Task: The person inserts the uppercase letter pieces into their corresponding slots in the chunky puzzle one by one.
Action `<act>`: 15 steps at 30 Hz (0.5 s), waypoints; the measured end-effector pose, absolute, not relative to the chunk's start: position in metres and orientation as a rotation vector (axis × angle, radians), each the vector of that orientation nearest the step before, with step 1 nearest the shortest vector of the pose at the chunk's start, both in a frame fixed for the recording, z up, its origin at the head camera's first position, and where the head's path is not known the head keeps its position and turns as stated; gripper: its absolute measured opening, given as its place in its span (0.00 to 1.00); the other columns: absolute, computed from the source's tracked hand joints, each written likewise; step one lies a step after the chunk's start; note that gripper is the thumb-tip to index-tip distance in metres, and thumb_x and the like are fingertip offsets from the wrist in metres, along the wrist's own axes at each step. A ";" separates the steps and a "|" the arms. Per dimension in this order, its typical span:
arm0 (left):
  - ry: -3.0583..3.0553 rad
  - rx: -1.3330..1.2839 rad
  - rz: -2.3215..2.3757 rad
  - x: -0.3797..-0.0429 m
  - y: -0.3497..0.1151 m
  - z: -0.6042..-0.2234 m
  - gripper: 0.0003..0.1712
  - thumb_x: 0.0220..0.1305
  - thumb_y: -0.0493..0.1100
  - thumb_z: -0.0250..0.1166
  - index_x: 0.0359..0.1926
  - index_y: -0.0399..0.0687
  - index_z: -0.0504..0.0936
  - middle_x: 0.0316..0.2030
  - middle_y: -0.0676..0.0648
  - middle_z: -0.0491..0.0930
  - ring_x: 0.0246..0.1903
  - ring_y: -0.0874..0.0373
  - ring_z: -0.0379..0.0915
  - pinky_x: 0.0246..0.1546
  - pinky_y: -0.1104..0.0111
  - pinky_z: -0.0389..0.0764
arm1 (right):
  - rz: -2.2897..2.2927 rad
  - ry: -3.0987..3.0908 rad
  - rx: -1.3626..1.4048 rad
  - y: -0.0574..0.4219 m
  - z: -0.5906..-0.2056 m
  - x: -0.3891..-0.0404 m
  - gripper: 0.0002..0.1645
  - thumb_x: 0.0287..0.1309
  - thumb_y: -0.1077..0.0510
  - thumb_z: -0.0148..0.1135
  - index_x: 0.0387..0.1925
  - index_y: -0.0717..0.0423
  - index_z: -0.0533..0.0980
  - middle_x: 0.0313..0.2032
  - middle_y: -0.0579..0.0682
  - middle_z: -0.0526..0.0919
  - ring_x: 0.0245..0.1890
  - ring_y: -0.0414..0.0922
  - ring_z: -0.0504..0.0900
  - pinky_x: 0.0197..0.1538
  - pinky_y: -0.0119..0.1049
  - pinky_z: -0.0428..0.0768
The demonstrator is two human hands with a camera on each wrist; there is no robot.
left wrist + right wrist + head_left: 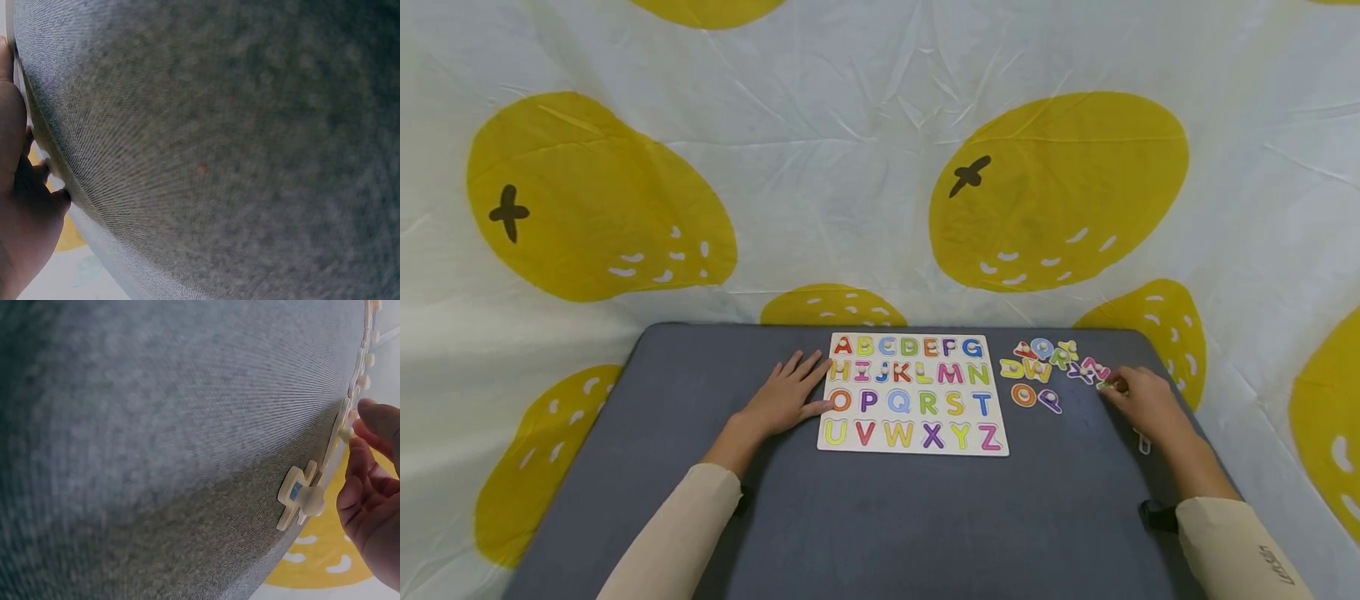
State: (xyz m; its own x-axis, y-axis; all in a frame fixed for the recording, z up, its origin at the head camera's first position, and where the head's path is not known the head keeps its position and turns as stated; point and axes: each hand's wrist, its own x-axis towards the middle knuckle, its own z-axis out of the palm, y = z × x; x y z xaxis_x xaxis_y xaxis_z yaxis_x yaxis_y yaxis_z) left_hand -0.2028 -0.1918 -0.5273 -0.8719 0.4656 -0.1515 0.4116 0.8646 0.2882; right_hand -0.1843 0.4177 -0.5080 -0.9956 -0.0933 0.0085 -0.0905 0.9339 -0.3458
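Observation:
A white alphabet puzzle board (953,342) with colored capital letters lies on the grey table. My left hand (778,402) rests with spread fingers at the board's left edge, its thumb and fingertips touching it. To the right of the board lies a loose group of knobbed letter pieces, including an orange O (1023,395) and a purple P (1049,402). At this group's right end my right hand (1146,406) pinches a green-edged letter piece (1102,386), whose letter is hidden. In the right wrist view, thumb and finger close around its small knob (345,434).
Another letter piece (1143,442) lies by the right forearm, partly covered; the right wrist view shows a piece with a round knob (311,501) close by. Behind the grey table (895,525) hangs a white curtain (835,167) with large yellow shapes.

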 end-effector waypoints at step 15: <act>2.822 0.681 0.365 -0.203 -0.191 -0.525 0.50 0.71 0.69 0.58 0.83 0.55 0.52 0.82 0.43 0.50 0.81 0.36 0.40 0.76 0.35 0.50 | -0.442 3.072 0.048 0.416 -0.507 -0.184 0.17 0.65 0.59 0.66 0.43 0.73 0.77 0.30 0.64 0.79 0.30 0.57 0.75 0.39 0.58 0.78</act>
